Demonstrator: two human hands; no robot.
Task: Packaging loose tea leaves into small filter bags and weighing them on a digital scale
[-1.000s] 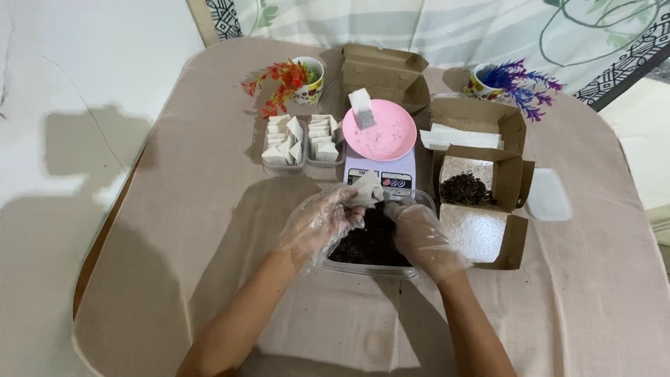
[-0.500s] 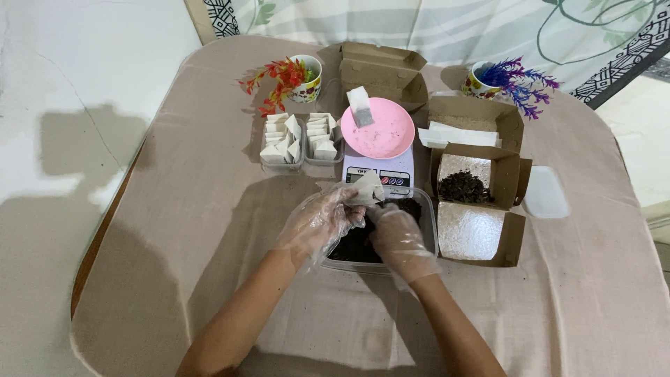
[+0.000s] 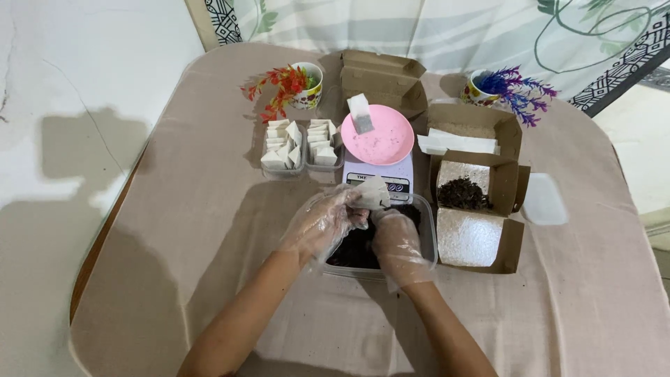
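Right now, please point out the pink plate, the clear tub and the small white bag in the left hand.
pink plate [image 3: 384, 139], head view, bare middle.
clear tub [image 3: 430, 237], head view, right wall.
small white bag [image 3: 372, 191], head view, upper part.

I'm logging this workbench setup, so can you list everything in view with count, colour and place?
table cloth: one, beige, covers the table
clear tub: one, holds dark loose leaves, under the hands
small paper bag: one, white, in the left hand
scale: one, white, behind the tub
pink plate: one, on the scale
filled bag: one, white, on the plate's rim
small trays: two, clear, full of white folded bags, left of the scale
cardboard boxes: three, brown, open, behind and right of the scale
white lid: one, far right
cups: two, with red and purple fake plants, at the back
left hand: clear glove, pinching the bag
right hand: clear glove, over the tub
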